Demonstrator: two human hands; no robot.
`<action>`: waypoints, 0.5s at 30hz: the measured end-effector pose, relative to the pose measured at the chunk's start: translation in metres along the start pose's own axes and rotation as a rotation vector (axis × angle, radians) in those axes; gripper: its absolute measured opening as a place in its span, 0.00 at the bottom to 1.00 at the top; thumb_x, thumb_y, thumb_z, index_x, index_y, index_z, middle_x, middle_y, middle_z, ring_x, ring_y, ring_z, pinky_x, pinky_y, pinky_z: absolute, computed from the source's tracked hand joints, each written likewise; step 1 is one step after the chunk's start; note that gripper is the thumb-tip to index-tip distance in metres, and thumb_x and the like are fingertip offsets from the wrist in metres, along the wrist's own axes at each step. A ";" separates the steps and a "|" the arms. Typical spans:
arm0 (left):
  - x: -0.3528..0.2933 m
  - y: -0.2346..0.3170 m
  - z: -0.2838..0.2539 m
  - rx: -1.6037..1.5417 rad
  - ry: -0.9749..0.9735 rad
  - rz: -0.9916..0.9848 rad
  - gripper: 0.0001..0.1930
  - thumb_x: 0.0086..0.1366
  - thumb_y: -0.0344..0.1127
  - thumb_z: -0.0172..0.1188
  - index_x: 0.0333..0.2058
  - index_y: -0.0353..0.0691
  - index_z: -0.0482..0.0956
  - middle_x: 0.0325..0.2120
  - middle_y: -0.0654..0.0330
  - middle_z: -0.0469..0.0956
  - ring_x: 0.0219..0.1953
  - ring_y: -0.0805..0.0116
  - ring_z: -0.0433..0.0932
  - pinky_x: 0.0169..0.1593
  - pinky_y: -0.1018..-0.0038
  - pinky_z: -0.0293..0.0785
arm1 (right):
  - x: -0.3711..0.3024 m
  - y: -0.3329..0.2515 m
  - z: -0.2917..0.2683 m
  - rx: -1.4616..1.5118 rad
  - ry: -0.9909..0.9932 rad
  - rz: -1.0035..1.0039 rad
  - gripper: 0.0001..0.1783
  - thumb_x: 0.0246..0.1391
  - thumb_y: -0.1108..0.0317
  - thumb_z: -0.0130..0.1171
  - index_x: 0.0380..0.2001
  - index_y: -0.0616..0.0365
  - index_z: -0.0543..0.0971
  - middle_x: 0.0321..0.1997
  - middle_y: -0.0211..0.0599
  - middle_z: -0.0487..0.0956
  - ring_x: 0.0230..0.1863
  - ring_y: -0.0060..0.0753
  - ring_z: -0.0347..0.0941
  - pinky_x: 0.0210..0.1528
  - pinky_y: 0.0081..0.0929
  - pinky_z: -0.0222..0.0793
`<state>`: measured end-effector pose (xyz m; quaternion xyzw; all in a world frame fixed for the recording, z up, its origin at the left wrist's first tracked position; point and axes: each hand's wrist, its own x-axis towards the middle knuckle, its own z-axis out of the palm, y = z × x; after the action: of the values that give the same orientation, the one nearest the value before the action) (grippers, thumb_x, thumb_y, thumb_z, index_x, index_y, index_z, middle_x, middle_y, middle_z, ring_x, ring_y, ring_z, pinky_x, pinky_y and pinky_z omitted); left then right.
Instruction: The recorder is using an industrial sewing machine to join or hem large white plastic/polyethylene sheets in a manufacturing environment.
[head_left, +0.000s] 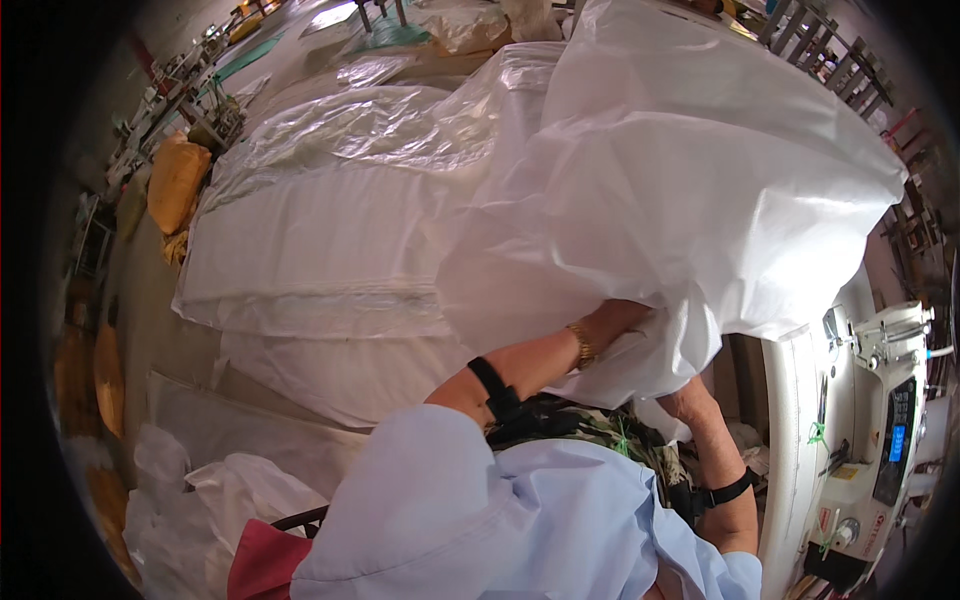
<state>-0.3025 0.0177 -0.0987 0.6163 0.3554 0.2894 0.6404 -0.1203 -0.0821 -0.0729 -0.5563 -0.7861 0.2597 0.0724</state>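
Pale-blue shirt (560, 520), left hand (622, 320) and right hand (692, 402) at white sheet (700, 210), fingers mostly hidden, grip unclear

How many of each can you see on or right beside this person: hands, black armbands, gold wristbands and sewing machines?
Hands: 2 (left hand and right hand, both at the white sheet)
Black armbands: 2
Gold wristband: 1
Sewing machine: 1
Total: 6

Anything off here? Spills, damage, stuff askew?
Nothing clearly spilled or damaged. Untidiest: crumpled white plastic-looking sheeting heaped at lower left, unlike the flatter white sheets beyond. The large translucent white sheet at the left hand and right hand billows, but that looks like handling.
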 end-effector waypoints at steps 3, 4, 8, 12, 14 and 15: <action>0.011 -0.050 -0.053 0.744 0.146 0.332 0.11 0.69 0.38 0.53 0.42 0.41 0.80 0.40 0.59 0.80 0.41 0.69 0.77 0.47 0.66 0.75 | 0.004 -0.031 -0.026 0.071 0.110 -0.334 0.19 0.53 0.71 0.62 0.51 0.57 0.79 0.54 0.48 0.78 0.58 0.59 0.69 0.59 0.48 0.68; 0.017 -0.071 -0.072 0.885 0.230 0.265 0.10 0.69 0.38 0.51 0.39 0.42 0.80 0.36 0.62 0.79 0.38 0.70 0.77 0.42 0.66 0.76 | 0.003 -0.037 -0.037 0.077 0.081 -0.356 0.20 0.55 0.71 0.63 0.52 0.56 0.79 0.56 0.45 0.77 0.61 0.56 0.69 0.62 0.44 0.67; -0.033 -0.115 -0.259 1.159 0.624 -0.011 0.11 0.68 0.39 0.52 0.40 0.41 0.80 0.38 0.61 0.79 0.39 0.68 0.77 0.44 0.65 0.75 | 0.001 -0.028 -0.089 -0.112 0.317 -0.320 0.21 0.57 0.69 0.63 0.55 0.57 0.78 0.63 0.45 0.75 0.67 0.50 0.66 0.68 0.41 0.64; -0.178 -0.086 -0.435 1.222 0.979 -0.243 0.12 0.67 0.39 0.54 0.42 0.40 0.79 0.39 0.59 0.79 0.41 0.67 0.77 0.46 0.65 0.75 | -0.001 0.021 -0.120 -0.118 0.557 -0.220 0.18 0.57 0.71 0.60 0.50 0.63 0.80 0.56 0.48 0.80 0.61 0.53 0.72 0.64 0.42 0.69; -0.253 -0.067 -0.478 1.199 1.114 -0.354 0.12 0.67 0.40 0.54 0.43 0.40 0.79 0.40 0.59 0.79 0.42 0.66 0.77 0.46 0.65 0.75 | 0.004 0.047 -0.125 -0.073 0.680 -0.214 0.16 0.56 0.73 0.59 0.47 0.65 0.81 0.50 0.49 0.82 0.55 0.54 0.75 0.59 0.41 0.72; -0.292 -0.057 -0.489 1.181 1.180 -0.411 0.13 0.67 0.40 0.55 0.43 0.39 0.79 0.41 0.58 0.79 0.42 0.66 0.77 0.47 0.65 0.75 | 0.007 0.059 -0.126 -0.089 0.703 -0.187 0.16 0.56 0.72 0.59 0.47 0.64 0.81 0.49 0.49 0.82 0.54 0.54 0.76 0.58 0.41 0.72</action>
<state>-0.8731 0.0629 -0.1210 0.5207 0.8272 0.2084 -0.0354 -0.0230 -0.0204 0.0047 -0.5398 -0.7712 0.0105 0.3374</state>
